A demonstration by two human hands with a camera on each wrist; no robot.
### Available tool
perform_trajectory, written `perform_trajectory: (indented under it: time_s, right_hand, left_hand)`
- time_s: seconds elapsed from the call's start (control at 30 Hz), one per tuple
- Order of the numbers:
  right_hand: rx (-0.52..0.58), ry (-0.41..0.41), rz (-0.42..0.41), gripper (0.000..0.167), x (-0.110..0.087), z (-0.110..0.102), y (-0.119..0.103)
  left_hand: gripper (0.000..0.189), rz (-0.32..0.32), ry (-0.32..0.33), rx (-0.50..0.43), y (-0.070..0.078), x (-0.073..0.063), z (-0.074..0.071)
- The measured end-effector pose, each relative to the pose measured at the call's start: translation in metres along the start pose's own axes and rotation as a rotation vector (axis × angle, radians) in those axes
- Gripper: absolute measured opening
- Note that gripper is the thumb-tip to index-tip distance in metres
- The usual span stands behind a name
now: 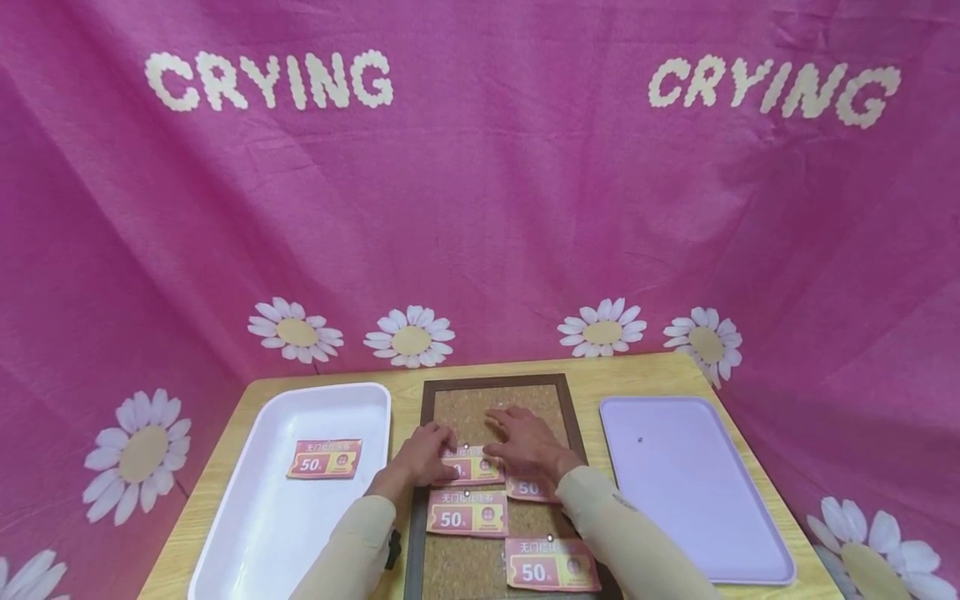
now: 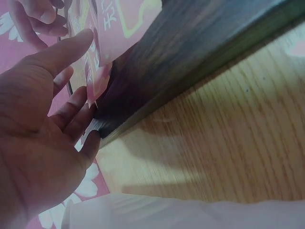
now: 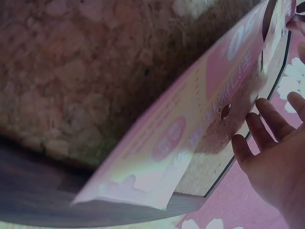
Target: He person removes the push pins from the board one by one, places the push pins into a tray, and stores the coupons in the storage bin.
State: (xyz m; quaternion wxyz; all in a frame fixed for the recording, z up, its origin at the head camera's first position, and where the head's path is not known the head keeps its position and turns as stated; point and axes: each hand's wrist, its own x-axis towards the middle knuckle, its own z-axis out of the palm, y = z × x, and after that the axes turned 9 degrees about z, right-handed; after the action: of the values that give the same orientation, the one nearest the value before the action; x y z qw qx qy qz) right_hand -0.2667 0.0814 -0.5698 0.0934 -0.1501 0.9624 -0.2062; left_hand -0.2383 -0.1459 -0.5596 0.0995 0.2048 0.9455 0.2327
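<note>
On a brown-framed cork board (image 1: 461,575), several pink and yellow paper coupons marked 50 are fixed, some with a round pin visible at the top edge. My left hand (image 1: 426,456) touches the left end of the upper left coupon (image 1: 480,468), its thumb lying over the printed face. In the left wrist view, the fingers of my left hand (image 2: 47,129) are loosely bent beside the coupon's edge. My right hand (image 1: 528,437) is spread over the coupon's right end and the cork above. Its forearm partly covers the upper right coupon (image 1: 528,489). In the right wrist view, my right hand (image 3: 276,143) has its fingers apart, holding nothing visible.
To the left, a white tray (image 1: 255,508) holds one more coupon (image 1: 325,459). A flat lilac tray (image 1: 690,492) lies to the right with a small dark speck on it. Behind the wooden table (image 1: 405,387) hangs a pink cloth (image 1: 510,208) with daisies and lettering.
</note>
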Motion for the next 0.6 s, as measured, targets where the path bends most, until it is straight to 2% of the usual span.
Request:
perform_trajectory:
  time_s: [0.2, 0.43, 0.6]
  right_hand:
    - [-0.024, 0.014, -0.020, 0.066, 0.002, 0.003, -0.003]
    - [-0.035, 0.007, -0.017, 0.065, 0.005, 0.006, -0.008]
    - [-0.065, 0.017, -0.026, 0.061, 0.007, 0.008, -0.011]
  left_hand:
    - [0.033, 0.017, 0.004, 0.020, -0.003, 0.000, 0.003]
    - [0.031, -0.008, 0.001, 0.025, -0.003, 0.001, 0.005]
    - [0.032, 0.014, 0.010, 0.047, -0.004, 0.001, 0.007]
